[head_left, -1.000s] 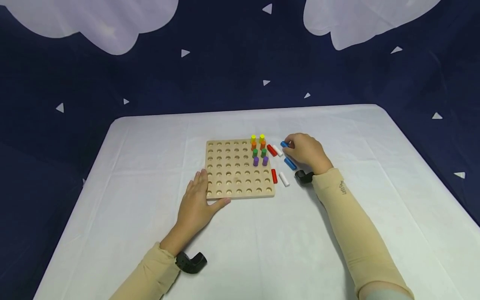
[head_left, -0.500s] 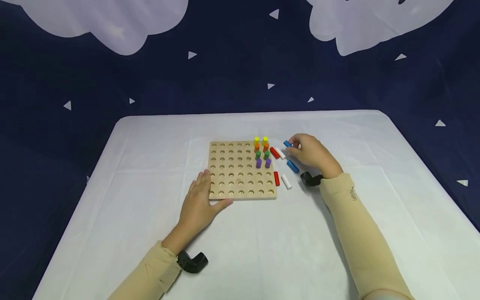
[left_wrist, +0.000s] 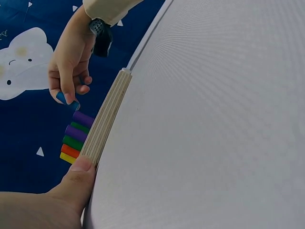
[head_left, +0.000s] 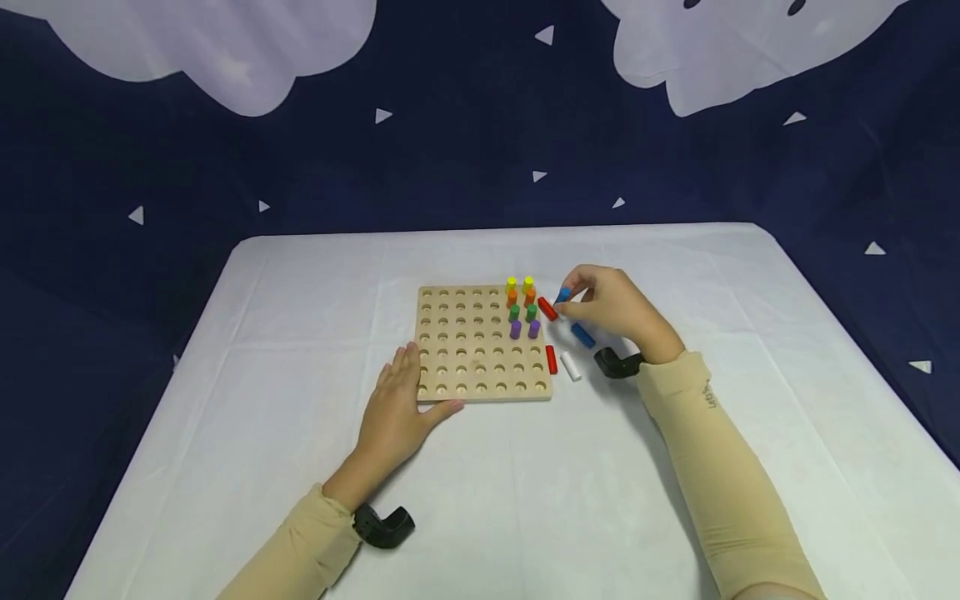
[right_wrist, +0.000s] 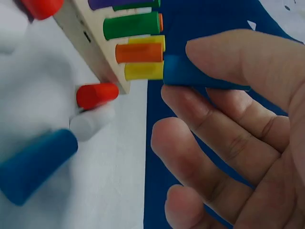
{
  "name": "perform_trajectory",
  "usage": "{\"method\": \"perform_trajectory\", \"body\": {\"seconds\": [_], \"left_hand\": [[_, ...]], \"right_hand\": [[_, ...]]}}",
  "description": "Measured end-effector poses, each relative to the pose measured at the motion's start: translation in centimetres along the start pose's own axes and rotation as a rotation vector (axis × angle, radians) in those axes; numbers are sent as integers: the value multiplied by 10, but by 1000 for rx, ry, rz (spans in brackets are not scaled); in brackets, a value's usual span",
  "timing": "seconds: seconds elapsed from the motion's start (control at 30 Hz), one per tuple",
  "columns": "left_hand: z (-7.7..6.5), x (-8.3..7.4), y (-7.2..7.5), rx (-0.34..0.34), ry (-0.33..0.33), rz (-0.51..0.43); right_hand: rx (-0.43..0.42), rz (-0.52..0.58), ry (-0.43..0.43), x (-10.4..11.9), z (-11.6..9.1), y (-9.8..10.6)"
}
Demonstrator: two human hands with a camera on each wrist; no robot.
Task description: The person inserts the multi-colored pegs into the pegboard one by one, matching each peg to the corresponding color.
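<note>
A square wooden pegboard (head_left: 465, 342) with rows of round holes lies on the white table. Pairs of yellow, orange, green and purple pegs (head_left: 515, 331) stand upright near its right side. My left hand (head_left: 392, 417) rests against the board's lower left corner, fingers along the left edge and thumb at the front edge. In the right wrist view my right hand (right_wrist: 238, 129) pinches a blue peg (right_wrist: 190, 71) between thumb and fingers. It is raised just right of the board, beside the yellow and orange pegs.
Loose pegs lie right of the board: two red pegs (head_left: 551, 360), a white peg (head_left: 571, 367) and a blue peg (head_left: 582, 335). Another white peg (right_wrist: 90, 123) shows in the right wrist view. A dark blue cloth (head_left: 450, 158) hangs behind the table.
My right hand has lifted the blue peg, turned it more upright and carried it left toward the board. My left hand has stayed at the board's corner.
</note>
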State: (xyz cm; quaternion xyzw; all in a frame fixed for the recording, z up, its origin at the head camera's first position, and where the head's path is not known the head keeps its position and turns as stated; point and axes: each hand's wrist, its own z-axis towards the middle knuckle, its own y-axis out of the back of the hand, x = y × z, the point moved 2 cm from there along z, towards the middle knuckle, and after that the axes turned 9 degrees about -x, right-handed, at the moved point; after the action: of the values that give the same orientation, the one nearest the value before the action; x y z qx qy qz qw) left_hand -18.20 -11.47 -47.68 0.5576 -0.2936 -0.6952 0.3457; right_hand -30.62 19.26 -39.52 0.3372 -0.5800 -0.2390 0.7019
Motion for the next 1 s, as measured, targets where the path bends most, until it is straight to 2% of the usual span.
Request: {"method": "perform_trajectory", "body": {"seconds": [0.3, 0.6, 1.0], "left_hand": [[-2, 0, 0, -4, -4, 0], [1, 0, -1, -29, -23, 2], [2, -1, 1, -16, -18, 11]], "right_hand": [[27, 13, 55, 13, -6, -5], [106, -4, 130, 31, -11, -17], [186, 18, 139, 37, -15, -35]]}}
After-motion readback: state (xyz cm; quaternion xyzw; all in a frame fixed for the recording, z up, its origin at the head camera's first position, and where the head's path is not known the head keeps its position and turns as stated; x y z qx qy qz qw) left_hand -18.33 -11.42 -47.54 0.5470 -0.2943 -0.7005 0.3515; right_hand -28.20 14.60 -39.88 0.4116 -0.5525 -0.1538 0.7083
